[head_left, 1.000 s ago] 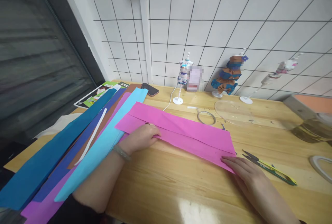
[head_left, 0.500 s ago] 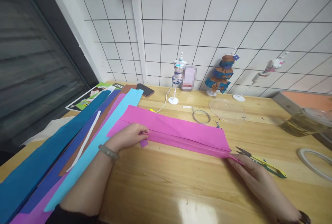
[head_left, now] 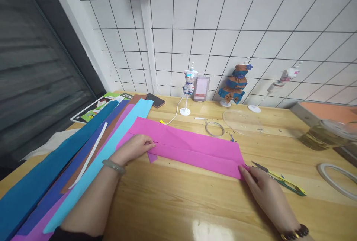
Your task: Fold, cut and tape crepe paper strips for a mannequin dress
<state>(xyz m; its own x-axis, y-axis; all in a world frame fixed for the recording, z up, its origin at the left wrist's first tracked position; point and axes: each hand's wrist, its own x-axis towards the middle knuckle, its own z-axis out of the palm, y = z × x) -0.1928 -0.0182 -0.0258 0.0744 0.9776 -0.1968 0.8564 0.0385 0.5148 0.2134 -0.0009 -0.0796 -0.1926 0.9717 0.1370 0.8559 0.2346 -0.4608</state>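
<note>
A long magenta sheet of crepe paper [head_left: 192, 144] lies on the wooden table with a folded strip along its near edge. My left hand [head_left: 136, 146] pinches that fold near the sheet's left end. At the right end, the near corner is held between the thumb and fingers of my right hand [head_left: 258, 183]. A small purple scrap [head_left: 152, 157] pokes out below the sheet beside my left fingers. Just right of my right hand lie thread snips [head_left: 281, 179] with yellow and green handles.
Strips of teal, blue, brown and light blue paper [head_left: 122, 144] lie on the left. A phone [head_left: 155, 100], small dress forms [head_left: 189, 84], coiled tape [head_left: 214, 128] and a clear disc [head_left: 241, 122] stand or lie behind. A tape roll [head_left: 323, 170] and a jar [head_left: 320, 135] are at right.
The near strip of the magenta paper has come down flatter, with my right hand shifting slightly left and lower on its corner. My left hand has stayed at the fold. The view has tilted slightly upward.
</note>
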